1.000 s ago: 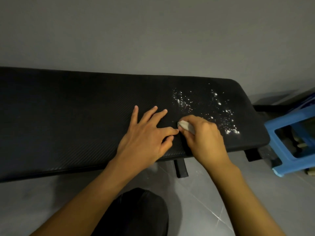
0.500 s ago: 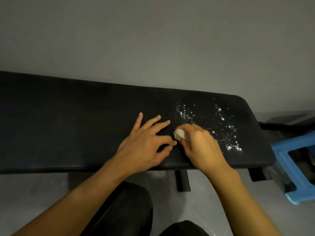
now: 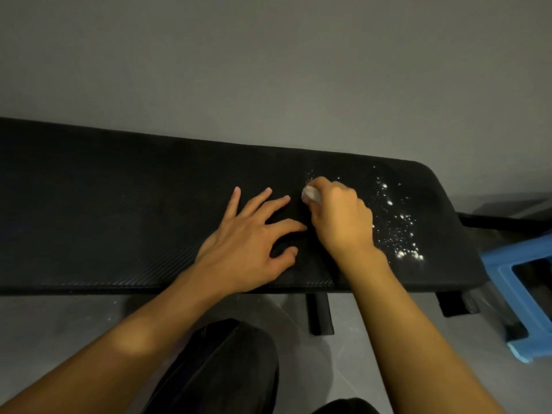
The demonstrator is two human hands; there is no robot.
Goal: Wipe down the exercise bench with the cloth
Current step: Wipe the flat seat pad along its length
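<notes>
Your right hand (image 3: 340, 216) is bunched round a small white cloth (image 3: 310, 195), just right of frame centre. It presses the cloth onto the black exercise bench (image 3: 119, 219) at the left edge of the white specks (image 3: 400, 231), placed to sweep them, I judge. Your left hand (image 3: 251, 243) lies flat beside it, fingers spread, holding nothing, likely bracing you. Most specks lie unwiped toward the blue stool (image 3: 507, 264).
</notes>
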